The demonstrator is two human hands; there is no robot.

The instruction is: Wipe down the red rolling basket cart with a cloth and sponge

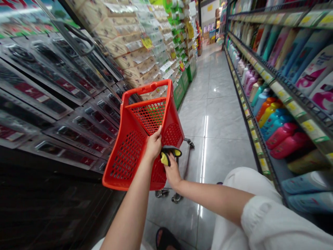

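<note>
My right grip (172, 173) holds the black-and-yellow item (172, 150) at the right edge of the red cart (171, 113); likely light and soft, best pinched by its edge. I cannot tell whether my left grip (154, 145) holds anything.

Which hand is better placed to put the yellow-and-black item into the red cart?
Probably the right hand: it grips the item, seen against the cart. What the left hand grips is unclear.
</note>
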